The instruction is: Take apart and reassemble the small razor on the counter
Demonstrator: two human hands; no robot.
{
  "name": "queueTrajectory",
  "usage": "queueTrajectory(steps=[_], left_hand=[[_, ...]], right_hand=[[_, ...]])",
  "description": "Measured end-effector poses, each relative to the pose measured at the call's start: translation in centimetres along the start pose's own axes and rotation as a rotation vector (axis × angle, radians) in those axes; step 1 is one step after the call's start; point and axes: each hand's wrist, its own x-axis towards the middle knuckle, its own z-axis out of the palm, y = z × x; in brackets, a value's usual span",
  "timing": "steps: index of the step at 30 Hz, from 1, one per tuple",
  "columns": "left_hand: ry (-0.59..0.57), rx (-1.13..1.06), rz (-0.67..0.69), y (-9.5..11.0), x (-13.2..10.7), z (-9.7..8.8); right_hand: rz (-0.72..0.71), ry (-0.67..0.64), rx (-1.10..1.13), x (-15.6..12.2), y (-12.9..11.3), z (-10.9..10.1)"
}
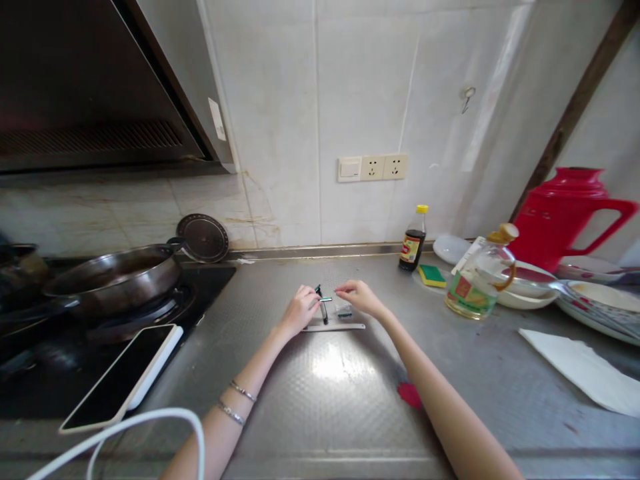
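My left hand is closed in a pinch on a small thin green stick that points right. My right hand is just to the right, fingertips together near the stick's free end; whatever they may hold is too small to make out. Below the stick, a slim black piece sits beside my left fingers. Under my right hand is a small clear piece with a dark green edge. Nearer to me, a narrow pale strip with a hole at its right end lies on the metal counter.
On the left are a pan on the stove and a phone with a white cable. On the right stand a sauce bottle, a sponge, a glass jug, a red thermos and dishes.
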Motion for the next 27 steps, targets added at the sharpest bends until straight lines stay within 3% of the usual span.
queueTrajectory(steps=[8,17,27], left_hand=[[-0.041,0.091,0.177,3.0,-0.1,-0.2],[-0.042,0.156,0.229,3.5,0.0,-0.1],[-0.174,0.203,0.241,3.6,0.1,-0.4]], right_hand=[[0.035,-0.201,0.121,-0.2,-0.2,-0.6],[0.054,-0.288,0.171,-0.6,-1.0,-1.1],[0.047,-0.387,0.123,-0.7,-1.1,-1.3]])
